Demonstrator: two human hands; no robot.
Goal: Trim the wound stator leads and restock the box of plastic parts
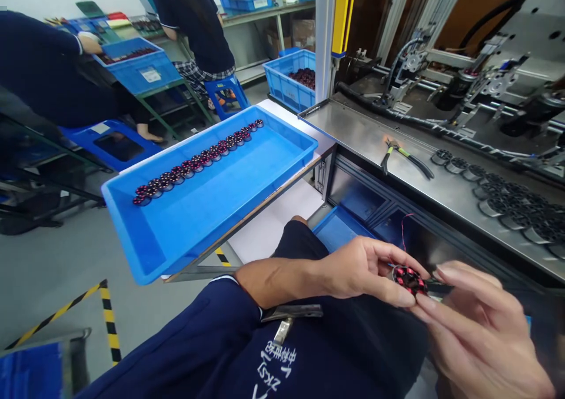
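Partly covered by fingertips, the small round black ring wound with red wire [409, 277] sits pinched in my left hand [364, 271]; my right hand [481, 316] curls beside it, its grip unclear.

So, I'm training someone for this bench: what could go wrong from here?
The loose red wire rising behind the left hand might snag. The coil it pinches could slip. The pliers lie near the metal top's edge, so an arm might knock them off.
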